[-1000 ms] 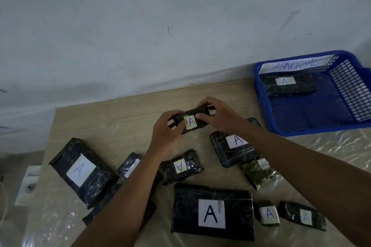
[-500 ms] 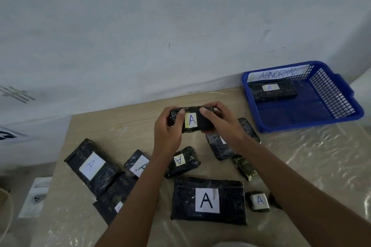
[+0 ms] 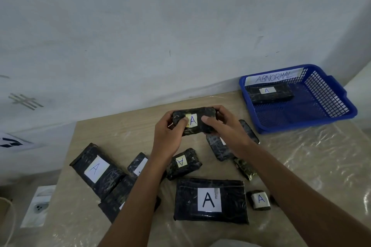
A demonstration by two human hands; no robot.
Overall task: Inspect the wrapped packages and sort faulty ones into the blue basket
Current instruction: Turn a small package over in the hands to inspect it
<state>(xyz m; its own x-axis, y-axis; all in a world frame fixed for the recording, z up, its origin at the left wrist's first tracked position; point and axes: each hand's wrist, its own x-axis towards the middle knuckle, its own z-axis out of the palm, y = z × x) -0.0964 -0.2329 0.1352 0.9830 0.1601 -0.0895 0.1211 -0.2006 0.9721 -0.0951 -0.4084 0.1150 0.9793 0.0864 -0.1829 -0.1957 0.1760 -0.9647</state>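
Observation:
Both hands hold one small black wrapped package (image 3: 195,114) with a white "A" label above the table's middle. My left hand (image 3: 170,132) grips its left end, thumb on the label. My right hand (image 3: 224,128) grips its right end. The blue basket (image 3: 341,114), labelled "ABNORMAL", stands at the back right with one black package (image 3: 269,93) inside. Several more black "A" packages lie on the table: a large one (image 3: 210,200) in front, a long one (image 3: 96,168) at left, a small one (image 3: 185,163) under my hands, a tiny one (image 3: 260,199) at right.
The wooden table (image 3: 112,132) is partly covered with clear plastic sheet (image 3: 321,158) on its right side. A grey-white wall runs close behind. At lower left, beyond the table's edge, a white socket (image 3: 39,206) sits on the floor.
The package has been lifted and tilted up toward me, its label now facing the camera. The view has pulled back, so the basket sits farther left in the frame.

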